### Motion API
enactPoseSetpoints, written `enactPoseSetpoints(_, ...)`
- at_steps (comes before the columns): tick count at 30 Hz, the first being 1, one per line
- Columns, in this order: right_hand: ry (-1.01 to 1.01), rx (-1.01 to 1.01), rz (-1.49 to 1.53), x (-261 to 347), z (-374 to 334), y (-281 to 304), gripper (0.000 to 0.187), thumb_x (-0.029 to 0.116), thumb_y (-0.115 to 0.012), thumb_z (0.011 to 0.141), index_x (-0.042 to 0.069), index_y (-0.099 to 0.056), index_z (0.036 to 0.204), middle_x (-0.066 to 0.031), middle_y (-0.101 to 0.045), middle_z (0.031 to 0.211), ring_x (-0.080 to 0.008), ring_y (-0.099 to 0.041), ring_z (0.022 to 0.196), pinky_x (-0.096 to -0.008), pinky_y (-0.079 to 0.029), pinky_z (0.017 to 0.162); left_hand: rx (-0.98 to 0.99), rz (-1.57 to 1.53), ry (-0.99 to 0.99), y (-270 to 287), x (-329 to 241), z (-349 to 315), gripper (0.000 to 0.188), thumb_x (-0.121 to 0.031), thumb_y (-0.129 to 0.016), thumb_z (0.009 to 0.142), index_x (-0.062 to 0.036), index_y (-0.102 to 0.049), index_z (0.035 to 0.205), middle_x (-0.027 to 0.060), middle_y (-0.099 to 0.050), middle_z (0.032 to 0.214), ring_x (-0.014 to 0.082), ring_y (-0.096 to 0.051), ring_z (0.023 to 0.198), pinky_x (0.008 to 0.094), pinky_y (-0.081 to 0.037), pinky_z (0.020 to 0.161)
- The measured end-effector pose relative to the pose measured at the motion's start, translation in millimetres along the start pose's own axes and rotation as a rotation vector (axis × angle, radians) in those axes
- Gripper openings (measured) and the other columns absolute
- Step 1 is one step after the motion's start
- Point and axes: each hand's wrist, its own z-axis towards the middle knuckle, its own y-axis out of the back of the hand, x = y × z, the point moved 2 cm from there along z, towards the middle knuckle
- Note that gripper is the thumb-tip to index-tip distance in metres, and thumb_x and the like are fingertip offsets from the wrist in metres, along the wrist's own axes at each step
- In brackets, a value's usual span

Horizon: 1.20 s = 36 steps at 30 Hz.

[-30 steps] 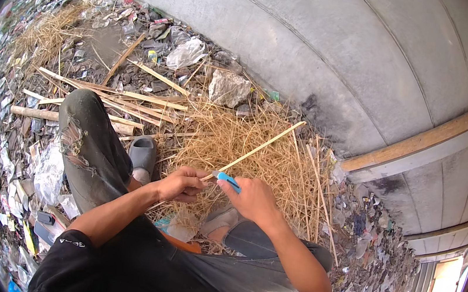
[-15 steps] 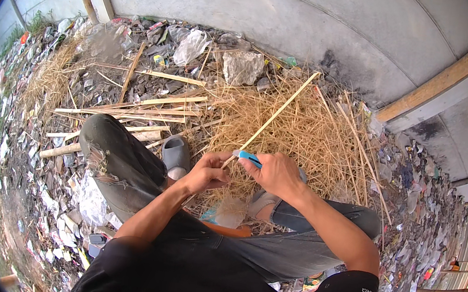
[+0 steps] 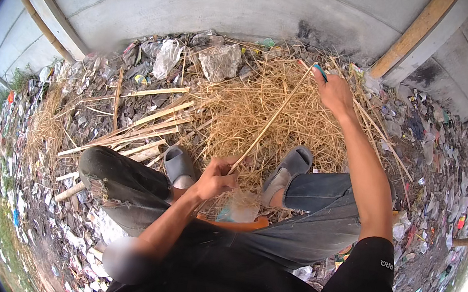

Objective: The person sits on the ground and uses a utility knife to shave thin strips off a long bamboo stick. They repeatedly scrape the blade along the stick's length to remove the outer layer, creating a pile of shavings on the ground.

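A long, thin bamboo strip slants from my lap up to the far right, over a heap of straw-like shavings. Near its lower end my left hand is closed around it, thumb and fingers wrapped on the strip. At the strip's far tip, my outstretched right hand grips a utility knife with a blue handle. The knife's blade cannot be made out; its front end meets the strip's tip.
Several split bamboo strips lie left of the shavings. A pale rock and a white plastic bag sit before the grey wall. Between my sandalled feet is an orange curved piece. Litter covers the surrounding ground.
My right hand has moved with the knife from beside my left hand out to the strip's far end. My left hand still holds the strip. My feet now show more fully.
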Motion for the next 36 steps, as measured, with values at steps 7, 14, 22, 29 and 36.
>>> enactPoseSetpoints(7,0.034,-0.005,-0.030,14,-1,5,0.073,0.065,-0.041,0.105,0.008,-0.059,0.064,-0.0049,-0.050,0.049,-0.0215,-0.050,0.044,-0.0404,-0.039,0.044,-0.027,-0.071,0.033,2,-1,-1,0.070,0.002,-0.059,0.073,0.0036,-0.055,0.143,-0.0069,-0.040,0.057,0.0060,-0.036,0.048,0.0263,-0.025,0.048)
enactPoseSetpoints(14,-0.047,-0.038,-0.105,-10,1,27,0.062,0.058,-0.049,0.104,0.007,-0.066,0.072,-0.0092,-0.064,0.062,-0.0224,-0.061,0.054,-0.0403,-0.047,0.050,0.013,-0.040,0.007,6,-1,-15,0.072,0.001,-0.059,0.074,0.0059,-0.051,0.146,-0.0066,-0.040,0.057,0.0058,-0.036,0.047,0.0256,-0.026,0.047)
enactPoseSetpoints(22,0.002,-0.090,0.636,22,-12,15,0.061,0.065,-0.058,0.099,0.014,-0.053,0.065,0.0031,-0.040,0.052,-0.0104,-0.040,0.045,-0.0340,-0.031,0.045,-0.089,-0.138,-0.006,9,2,-14,0.058,-0.002,-0.055,0.090,0.0053,-0.050,0.147,-0.0083,-0.037,0.056,0.0048,-0.031,0.043,0.0237,-0.022,0.044)
enactPoseSetpoints(29,-0.040,0.290,1.006,84,-72,-43,0.052,0.051,-0.070,0.097,0.017,-0.051,0.063,0.0066,-0.039,0.051,-0.0070,-0.033,0.042,-0.0302,-0.028,0.042,-0.097,-0.150,-0.012,6,-4,-15,0.058,-0.010,-0.055,0.092,0.0082,-0.049,0.146,-0.0086,-0.028,0.055,0.0047,-0.028,0.043,0.0228,-0.024,0.044)
enactPoseSetpoints(36,0.416,0.278,0.427,121,-136,-38,0.064,0.064,-0.060,0.098,0.008,-0.058,0.068,-0.0024,-0.049,0.051,-0.0187,-0.052,0.045,-0.0369,-0.042,0.046,-0.125,-0.189,-0.003,10,0,-17,0.049,-0.009,-0.056,0.100,0.0057,-0.050,0.146,-0.0094,-0.030,0.058,0.0034,-0.026,0.045,0.0227,-0.024,0.045)
